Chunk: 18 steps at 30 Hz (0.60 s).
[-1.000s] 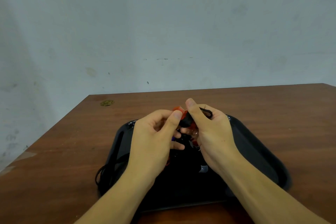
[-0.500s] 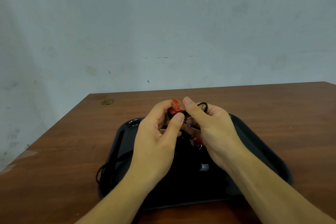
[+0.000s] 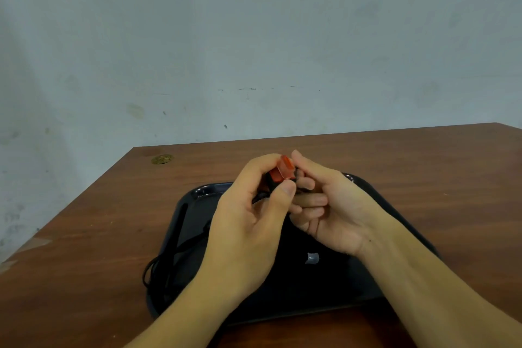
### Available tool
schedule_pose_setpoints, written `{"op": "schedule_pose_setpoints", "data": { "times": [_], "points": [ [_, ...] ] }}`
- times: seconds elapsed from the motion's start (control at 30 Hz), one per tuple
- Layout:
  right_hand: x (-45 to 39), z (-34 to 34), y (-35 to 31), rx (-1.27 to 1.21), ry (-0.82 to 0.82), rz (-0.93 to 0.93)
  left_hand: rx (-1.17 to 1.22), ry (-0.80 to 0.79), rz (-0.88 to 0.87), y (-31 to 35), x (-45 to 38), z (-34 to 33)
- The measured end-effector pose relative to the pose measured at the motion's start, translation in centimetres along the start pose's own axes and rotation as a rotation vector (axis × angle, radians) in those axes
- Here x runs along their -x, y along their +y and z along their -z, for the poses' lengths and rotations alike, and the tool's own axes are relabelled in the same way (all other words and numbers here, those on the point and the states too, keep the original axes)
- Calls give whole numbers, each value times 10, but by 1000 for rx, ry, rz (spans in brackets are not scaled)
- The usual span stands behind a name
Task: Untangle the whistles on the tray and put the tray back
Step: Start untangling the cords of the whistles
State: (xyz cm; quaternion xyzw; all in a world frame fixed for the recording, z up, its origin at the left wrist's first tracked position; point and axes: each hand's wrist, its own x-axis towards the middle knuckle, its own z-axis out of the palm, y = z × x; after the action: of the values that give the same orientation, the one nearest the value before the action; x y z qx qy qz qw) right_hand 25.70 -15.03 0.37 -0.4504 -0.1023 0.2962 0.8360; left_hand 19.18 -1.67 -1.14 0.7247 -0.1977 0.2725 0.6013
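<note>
A black tray [image 3: 197,195] lies on the brown wooden table, under both of my hands. My left hand [image 3: 248,220] pinches an orange-red whistle [image 3: 284,171] between thumb and fingers, raised above the tray. My right hand [image 3: 330,206] is palm up beside it, its fingers curled against the whistle and the dark cord there; what it holds is hidden. Black cords [image 3: 161,265] trail over the tray's left rim onto the table. Any other whistles are hidden behind my hands.
The wooden table [image 3: 423,178] stretches right and behind the tray to a grey wall. A small brass-coloured round fitting [image 3: 161,159] sits near the table's far left corner. A small pale scrap [image 3: 312,258] lies on the tray floor.
Both hands have lifted slightly and turned. The orange-red whistle now stands up clearer between them, and my right hand has rolled more palm up.
</note>
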Motion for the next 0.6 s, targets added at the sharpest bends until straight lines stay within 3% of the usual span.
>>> {"op": "schedule_pose_setpoints", "data": {
  "times": [0.27,0.37,0.5,0.6],
  "points": [
    [-2,8,0,335,173,72,-501,-267,-219,-6,1,11],
    [-2,10,1,481,133,129,-667,-353,-277,-6,-1,11],
    [1,12,-1,574,105,150,-797,-437,-302,-5,-3,10],
    [1,10,1,606,110,196,-738,-410,-161,0,-4,11]
  ]
}}
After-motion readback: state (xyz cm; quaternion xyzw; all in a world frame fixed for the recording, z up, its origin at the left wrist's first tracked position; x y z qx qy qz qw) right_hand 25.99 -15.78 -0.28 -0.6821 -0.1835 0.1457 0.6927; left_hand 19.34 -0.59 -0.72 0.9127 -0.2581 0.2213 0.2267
